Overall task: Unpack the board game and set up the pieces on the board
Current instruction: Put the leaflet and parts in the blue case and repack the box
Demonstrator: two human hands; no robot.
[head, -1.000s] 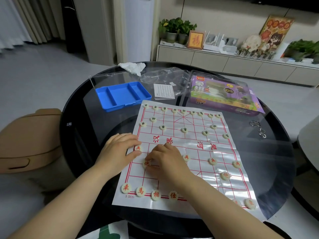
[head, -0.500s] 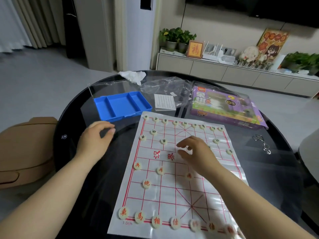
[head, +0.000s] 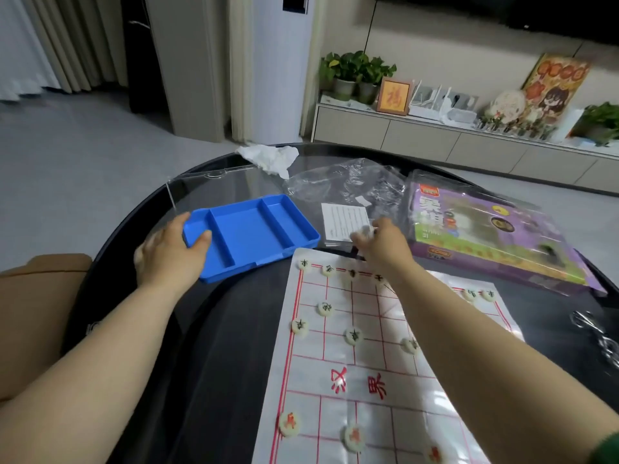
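The round dark glass counter (head: 207,329) carries everything, and its slick top will likely let light things slide. The board (head: 308,373) lies flat in the middle. It looks like a thin, glossy, limp sheet, best shifted by a bare edge with both corners held so that the discs do not scatter. Beyond it, to the right, sits the purple game box (head: 485,236), probably light card in crinkly wrap. The blue tray (head: 244,229), just off the board's far-left corner, appears to be stiff, light moulded plastic, so its rim is the natural hold. The left grip (head: 170,252) grasps its near-left corner with the thumb hooked over the rim. The right grip (head: 382,242) is curled at the near corner of the leaflet (head: 341,219). Blur hides whether it has pinched the paper. The pieces (head: 354,335) stand on the grid lines; they are small, smooth and easily nudged, so each is best pinched by its sides.
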